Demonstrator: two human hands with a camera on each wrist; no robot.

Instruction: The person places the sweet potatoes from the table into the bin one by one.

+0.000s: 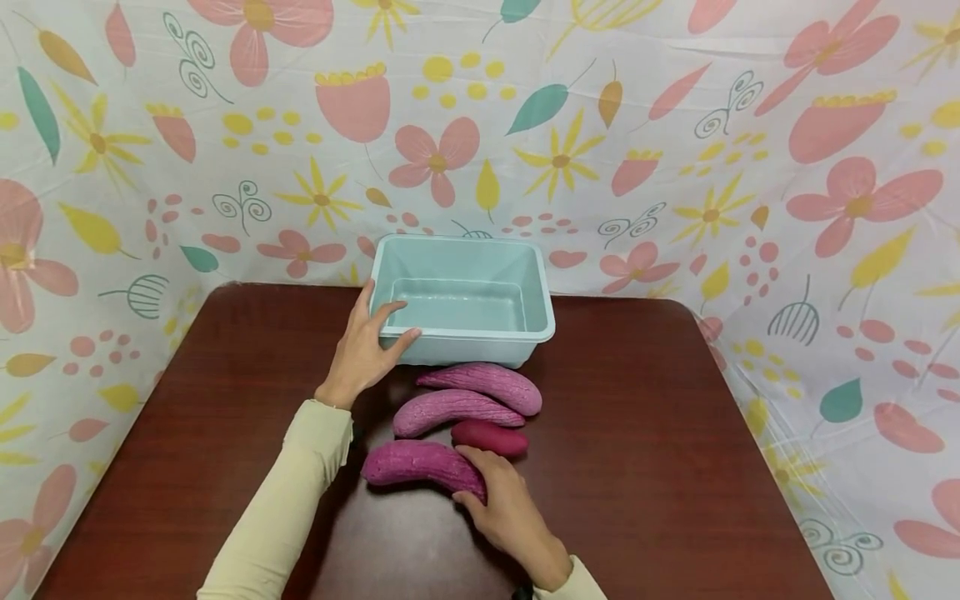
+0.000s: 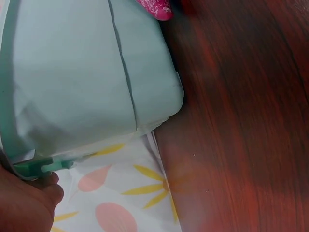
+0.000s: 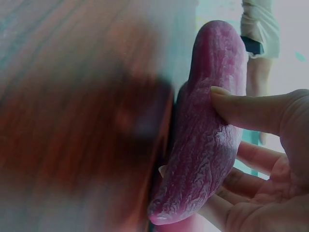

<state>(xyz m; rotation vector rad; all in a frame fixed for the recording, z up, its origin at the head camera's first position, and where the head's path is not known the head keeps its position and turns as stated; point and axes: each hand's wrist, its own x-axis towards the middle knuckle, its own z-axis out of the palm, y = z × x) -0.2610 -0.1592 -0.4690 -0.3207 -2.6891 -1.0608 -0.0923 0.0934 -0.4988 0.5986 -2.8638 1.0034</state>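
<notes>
At the left front corner of a light blue plastic tub (image 1: 465, 348), my left hand (image 1: 363, 346) grips the rim. The left wrist view shows its fingers (image 2: 46, 191) curled at the tub's edge. My right hand (image 1: 508, 504) holds the right end of a long magenta-purple eggplant (image 1: 416, 461), nearest to me. In the right wrist view the thumb presses one side of this eggplant (image 3: 207, 140), with fingers behind it. Beyond it lie a short dark magenta eggplant-like piece (image 1: 491, 437) and two curved lighter purple eggplants, one nearer (image 1: 453, 408) and one right by the tub (image 1: 495, 382).
The tub stands at the back edge of a dark reddish-brown wooden table (image 1: 637, 467). A white cloth with flowers and leaves (image 1: 510, 125) hangs behind the table and along both sides. The inside of the tub shows a bare bottom.
</notes>
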